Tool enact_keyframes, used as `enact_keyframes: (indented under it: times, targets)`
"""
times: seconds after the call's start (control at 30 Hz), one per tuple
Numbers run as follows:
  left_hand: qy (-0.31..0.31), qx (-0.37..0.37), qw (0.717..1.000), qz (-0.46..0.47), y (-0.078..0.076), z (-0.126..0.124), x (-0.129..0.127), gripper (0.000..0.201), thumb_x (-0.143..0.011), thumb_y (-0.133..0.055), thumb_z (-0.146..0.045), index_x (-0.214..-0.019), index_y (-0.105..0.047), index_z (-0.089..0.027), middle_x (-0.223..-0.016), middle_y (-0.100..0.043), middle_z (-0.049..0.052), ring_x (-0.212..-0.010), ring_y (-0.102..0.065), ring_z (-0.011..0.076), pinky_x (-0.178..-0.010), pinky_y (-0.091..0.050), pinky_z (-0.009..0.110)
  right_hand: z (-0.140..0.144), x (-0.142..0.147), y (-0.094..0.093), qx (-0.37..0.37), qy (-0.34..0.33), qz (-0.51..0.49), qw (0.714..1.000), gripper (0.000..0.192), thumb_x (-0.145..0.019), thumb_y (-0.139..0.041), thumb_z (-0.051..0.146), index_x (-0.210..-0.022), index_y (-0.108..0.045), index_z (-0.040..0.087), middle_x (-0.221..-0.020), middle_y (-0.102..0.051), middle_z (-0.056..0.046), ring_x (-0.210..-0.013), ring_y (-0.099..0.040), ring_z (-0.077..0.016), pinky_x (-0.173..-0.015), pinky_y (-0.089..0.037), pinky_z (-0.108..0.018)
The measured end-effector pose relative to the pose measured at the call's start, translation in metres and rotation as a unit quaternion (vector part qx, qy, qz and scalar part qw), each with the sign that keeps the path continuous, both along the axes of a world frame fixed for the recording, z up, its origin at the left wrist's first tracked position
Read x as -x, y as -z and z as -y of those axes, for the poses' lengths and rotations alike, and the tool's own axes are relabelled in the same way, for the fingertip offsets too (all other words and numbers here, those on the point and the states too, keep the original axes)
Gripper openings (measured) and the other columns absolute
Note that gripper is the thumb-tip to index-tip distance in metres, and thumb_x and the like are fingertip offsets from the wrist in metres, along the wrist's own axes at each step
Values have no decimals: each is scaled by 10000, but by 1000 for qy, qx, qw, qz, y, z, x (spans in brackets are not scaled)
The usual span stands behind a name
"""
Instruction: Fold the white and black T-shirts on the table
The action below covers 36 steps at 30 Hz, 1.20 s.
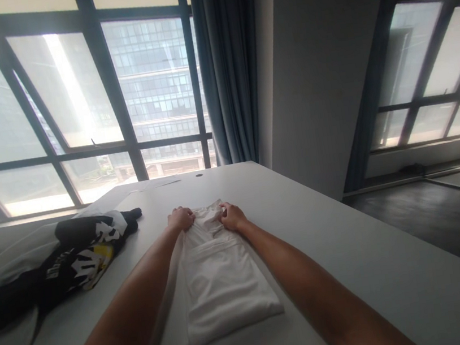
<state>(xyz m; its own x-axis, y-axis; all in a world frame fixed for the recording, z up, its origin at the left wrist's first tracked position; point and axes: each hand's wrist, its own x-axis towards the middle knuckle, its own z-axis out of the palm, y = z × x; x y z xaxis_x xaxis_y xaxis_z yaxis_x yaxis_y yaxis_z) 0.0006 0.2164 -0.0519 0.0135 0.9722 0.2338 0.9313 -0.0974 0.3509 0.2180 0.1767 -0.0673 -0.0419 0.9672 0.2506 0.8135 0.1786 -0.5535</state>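
A single head-worn camera looks forward and slightly down along both outstretched forearms, from close above the near edge of the white worktop (352,247). It faces the far end of the worktop, where tall windows (75,103) and a blue curtain (227,64) fill the upper frame. The wide lens bends the edges, and dark floor (434,223) shows at right.

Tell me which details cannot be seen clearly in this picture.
- Head view: fingertips of the left hand and right hand are curled into the white cloth, so their grip is hidden.
- Print on the black garment: crumpled, unreadable.
- Small dark spot on the table, far edge: too small.
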Motion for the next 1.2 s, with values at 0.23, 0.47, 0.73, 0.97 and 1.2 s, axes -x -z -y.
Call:
enact_keyframes:
  times: [0.23, 0.47, 0.73, 0.97, 1.2]
  targets:
    - [-60, -60, 995, 52, -5, -1, 5, 312, -888, -508, -331, -1050, -725, -176, -1131, -709, 115, -1006, -659, 215, -883, -490, 278, -2, 0, -4, -12, 31, -92, 995, 236, -813, -593, 157, -1005, -726, 188, -958, -757, -36, -907, -695, -153, -826, -497, -206]
    - [-72, -59, 994, 53, 6, 7, 12, 288, -869, -564, -367, -991, -742, -176, -1094, -716, 117, -978, -663, 224, -851, -494, 281, -4, 3, 3, 17, 18, -45, 999, 454, -805, -689, 305, -1241, -605, 211, -1221, -700, -59, -1120, -638, -207, -967, -462, -303]
    - [-65, -63, 996, 26, 12, 15, 9, 235, -883, -545, -351, -927, -718, -199, -1145, -688, 112, -1043, -649, 251, -871, -500, 321, 5, 1, -3, -33, -4, -8, 999, 308, -814, -572, 98, -1089, -692, 169, -959, -752, -46, -917, -682, -164, -822, -478, -228]
    - [-74, -56, 996, 18, 8, 18, 6, 268, -890, -530, -339, -952, -729, -171, -1138, -689, 144, -1055, -657, 285, -888, -517, 367, 15, -5, -13, -46, 15, 133, 990, 259, -807, -608, 176, -1036, -731, 184, -1141, -715, -111, -1080, -644, -238, -967, -446, -330]
    - [130, -32, 989, -64, 12, 42, 10, 526, -979, -352, -456, -1419, -517, -219, -1540, -463, 87, -1426, -399, 258, -1148, -347, 413, 16, 7, -4, 83, -109, 188, 973, 546, -997, -357, 495, -1492, -439, 283, -1629, -283, -60, -1483, -269, -249, -1187, -196, -512]
